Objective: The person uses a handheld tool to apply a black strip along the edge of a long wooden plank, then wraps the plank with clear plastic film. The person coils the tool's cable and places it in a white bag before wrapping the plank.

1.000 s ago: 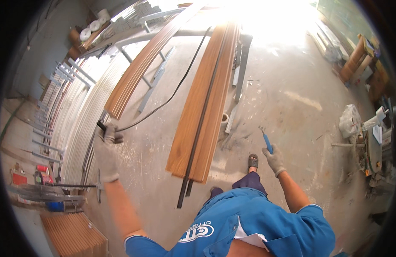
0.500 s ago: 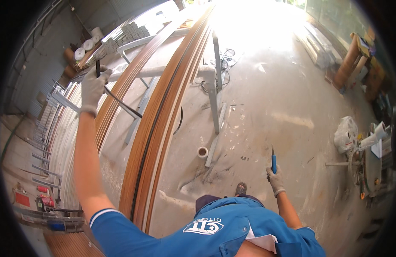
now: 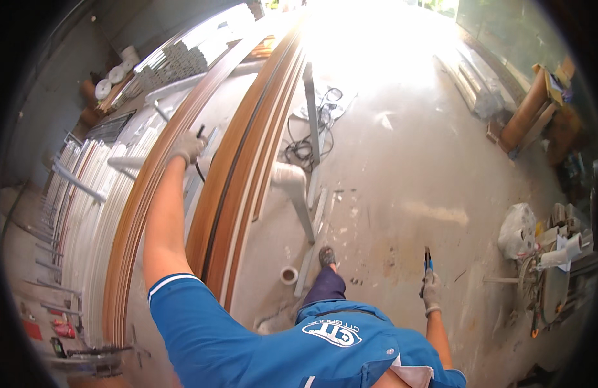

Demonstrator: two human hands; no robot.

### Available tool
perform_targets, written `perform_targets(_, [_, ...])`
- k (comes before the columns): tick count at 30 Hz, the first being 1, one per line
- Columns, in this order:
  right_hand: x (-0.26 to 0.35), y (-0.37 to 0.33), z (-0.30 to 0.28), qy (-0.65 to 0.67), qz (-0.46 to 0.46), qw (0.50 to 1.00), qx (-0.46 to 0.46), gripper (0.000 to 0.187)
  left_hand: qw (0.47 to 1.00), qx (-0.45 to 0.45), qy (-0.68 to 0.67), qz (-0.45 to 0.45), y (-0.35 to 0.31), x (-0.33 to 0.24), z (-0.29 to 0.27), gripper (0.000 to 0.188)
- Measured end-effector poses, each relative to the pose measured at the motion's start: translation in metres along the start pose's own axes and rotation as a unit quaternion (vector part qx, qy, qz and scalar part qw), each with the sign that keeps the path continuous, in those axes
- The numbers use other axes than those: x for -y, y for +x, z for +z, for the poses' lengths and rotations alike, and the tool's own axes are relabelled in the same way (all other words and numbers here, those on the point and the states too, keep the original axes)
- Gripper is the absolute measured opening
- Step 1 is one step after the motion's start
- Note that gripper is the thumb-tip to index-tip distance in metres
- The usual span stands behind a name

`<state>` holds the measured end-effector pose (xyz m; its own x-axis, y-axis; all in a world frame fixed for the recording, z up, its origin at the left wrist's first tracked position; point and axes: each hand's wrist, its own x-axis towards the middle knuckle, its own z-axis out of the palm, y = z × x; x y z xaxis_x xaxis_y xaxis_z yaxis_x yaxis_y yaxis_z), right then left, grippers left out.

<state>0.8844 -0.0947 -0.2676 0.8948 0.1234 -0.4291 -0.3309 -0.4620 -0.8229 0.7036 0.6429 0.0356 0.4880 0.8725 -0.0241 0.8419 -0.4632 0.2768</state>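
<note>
My left hand (image 3: 188, 148), in a pale work glove, is closed around a thin black flexible strip (image 3: 200, 173); one short end sticks out above the fist. It hovers between two groups of long wood-brown profiles. The nearer profiles (image 3: 208, 220) lie on a padded stand, with a black line (image 3: 228, 184) running along their length. Away to the right, my gloved right hand (image 3: 431, 292) grips a blue utility knife (image 3: 428, 260), blade out and pointing forward over the floor. Where the strip's lower end goes is hidden behind the profiles.
A stand leg (image 3: 302, 213) and a cardboard tube core (image 3: 288, 275) are near my foot. Tangled black cables (image 3: 302, 152) lie beyond the stand. At left are stacked white profiles (image 3: 85, 239); at right, a cluttered wheeled stand (image 3: 544, 278) and large cardboard tubes (image 3: 525, 126).
I have stepped forward along the profiles. My left hand has come lower and to the right with the black strip still in it. The right hand keeps the knife, slightly lower in view.
</note>
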Motion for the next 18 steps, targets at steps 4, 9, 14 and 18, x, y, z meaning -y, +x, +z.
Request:
perform_targets(4, [0.022,0.037,0.015,-0.023,0.118,0.99,-0.069,0.029,0.997,0.054,0.019,0.057,0.08,0.024,0.067,0.046])
perform_targets(9, [0.048,0.072,0.041,-0.045,0.184,0.981,-0.05,0.011,0.982,0.181,-0.035,0.046,0.108,0.055,0.141,0.046])
perform_targets(14, [0.072,0.118,0.075,-0.12,0.214,0.965,0.098,0.017,0.971,0.236,-0.02,0.017,0.102,0.059,0.13,0.039])
perform_targets(18, [0.105,0.178,0.098,-0.198,0.164,0.952,0.164,0.019,0.967,0.18,-0.173,-0.041,0.12,0.034,0.065,0.032])
